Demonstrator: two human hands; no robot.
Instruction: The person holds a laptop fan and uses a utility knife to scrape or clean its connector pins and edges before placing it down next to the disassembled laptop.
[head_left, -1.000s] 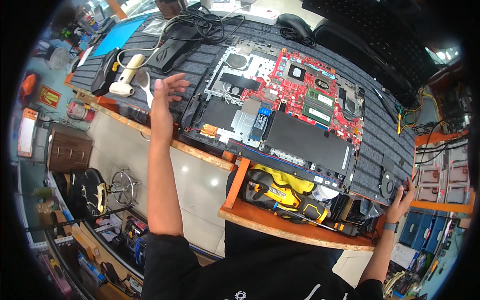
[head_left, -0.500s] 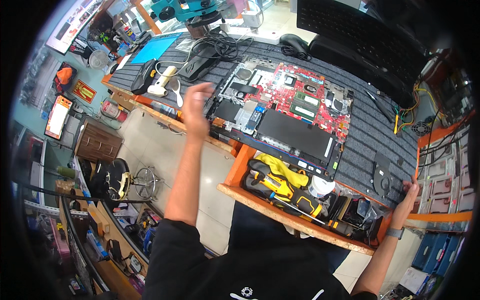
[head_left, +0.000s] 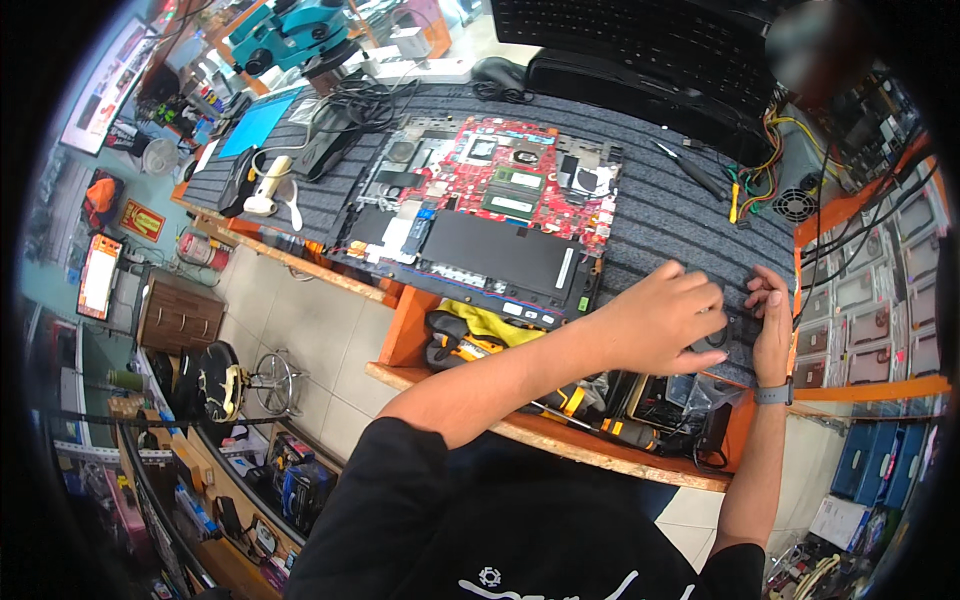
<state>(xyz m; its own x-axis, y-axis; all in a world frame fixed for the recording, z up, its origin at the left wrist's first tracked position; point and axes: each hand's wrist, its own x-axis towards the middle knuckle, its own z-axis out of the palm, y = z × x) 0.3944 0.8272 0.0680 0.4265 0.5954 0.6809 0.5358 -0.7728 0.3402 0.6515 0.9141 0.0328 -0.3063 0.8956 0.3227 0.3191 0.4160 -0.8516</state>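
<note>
The opened laptop [head_left: 478, 224] lay on the gray striped mat [head_left: 660, 225], its red board [head_left: 548, 204] showing. The left hand [head_left: 662, 320] was over the mat's near right part, fingers bent partway, near a small black part [head_left: 742, 328]. The right hand [head_left: 771, 325] was at the mat's right edge, fingers loosely curled. I couldn't tell if either hand held anything.

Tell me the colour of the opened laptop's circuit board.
The circuit board is mainly red; head view.

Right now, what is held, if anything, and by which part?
The left hand is curled beside the flat black part; any hold cannot be told. The right hand looks empty.
</note>
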